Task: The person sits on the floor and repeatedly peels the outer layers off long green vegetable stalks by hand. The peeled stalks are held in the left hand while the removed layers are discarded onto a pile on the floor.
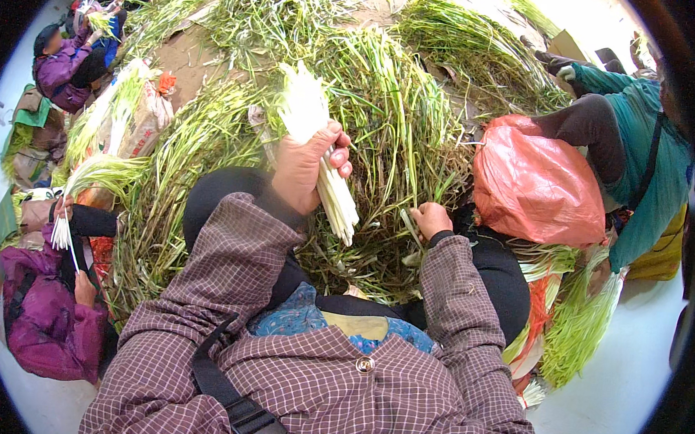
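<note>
Raised over my lap, my left hand (pixel 303 167) is wrapped around a bundle of pale, leek-like stalks (pixel 337 204). Its white stalk ends point down toward me, and its yellowish-white tops fan out above the fist. My right hand (pixel 433 220) is lower and to the right, with curled fingers at the edge of a heap of green leafy stalks (pixel 387 125). A thin pale leaf strip (pixel 409 225) shows at its fingertips and appears pinched there. Trimmed leaves and scraps lie between my knees, beneath both hands.
On the left, a person in purple (pixel 53 313) holds a similar bundle (pixel 62 231); others sit farther back. A printed sack (pixel 152 121) carries more stalks. To the right are a pink plastic bag (pixel 538 180), a person in teal (pixel 646 138) and loose green stalks (pixel 583 323).
</note>
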The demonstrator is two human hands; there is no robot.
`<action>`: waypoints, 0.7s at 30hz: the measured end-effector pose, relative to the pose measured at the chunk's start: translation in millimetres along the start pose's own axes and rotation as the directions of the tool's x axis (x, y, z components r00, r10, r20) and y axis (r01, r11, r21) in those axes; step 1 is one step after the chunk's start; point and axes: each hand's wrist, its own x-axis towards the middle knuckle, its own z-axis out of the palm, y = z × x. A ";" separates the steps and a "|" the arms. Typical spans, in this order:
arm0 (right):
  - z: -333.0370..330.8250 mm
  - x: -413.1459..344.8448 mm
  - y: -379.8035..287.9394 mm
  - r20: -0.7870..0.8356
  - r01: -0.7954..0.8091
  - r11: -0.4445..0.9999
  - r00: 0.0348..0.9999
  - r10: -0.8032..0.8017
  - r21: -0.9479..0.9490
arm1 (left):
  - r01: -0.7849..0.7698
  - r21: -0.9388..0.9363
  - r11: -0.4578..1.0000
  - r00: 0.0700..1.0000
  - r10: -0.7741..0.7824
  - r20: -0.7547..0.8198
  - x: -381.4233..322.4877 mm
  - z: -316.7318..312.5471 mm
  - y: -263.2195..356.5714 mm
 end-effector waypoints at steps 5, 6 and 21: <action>-52.8 -34.5 -34.8 0.048 0.095 0.954 0.992 -0.114 0.285 | 0.011 0.035 0.999 1.000 -0.011 -0.004 -0.6 -1.1 -0.5; -68.4 -47.5 -43.4 0.035 0.125 0.905 0.988 -0.153 0.407 | 0.019 0.028 0.999 1.000 -0.019 -0.002 -0.8 -0.2 -0.6; -53.1 -117.1 -93.4 -0.121 0.433 0.632 0.872 -0.474 0.643 | 0.100 0.314 0.944 0.995 -0.097 -0.027 -9.3 -4.9 -41.7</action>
